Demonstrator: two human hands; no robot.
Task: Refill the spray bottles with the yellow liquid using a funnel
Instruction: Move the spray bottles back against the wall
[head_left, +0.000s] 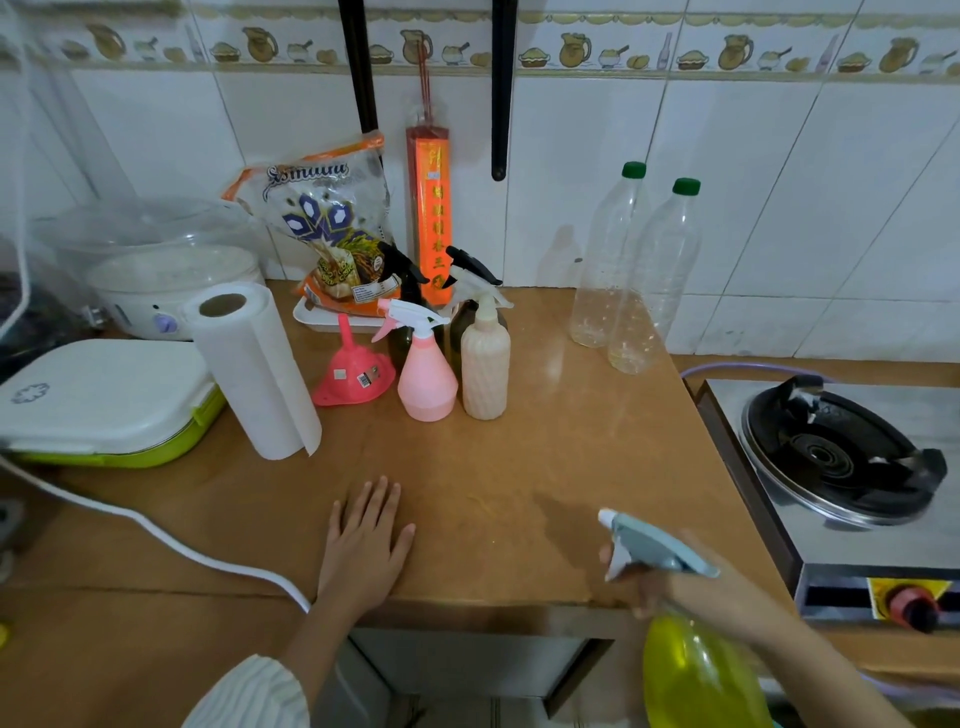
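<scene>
From the head view, our right hand (670, 577) has its grip wrapped round the neck of a yellow spray bottle (696, 670) with a grey-blue trigger head, held just off the front edge of the bench (519, 467). Our left hand (366, 540) lies flat and released on the bench. The pink funnel (353, 374) sits upside down beside the pink spray bottle (423, 369) and cream spray bottle (485, 358), heads still on; we judge the refilling barely begun.
</scene>
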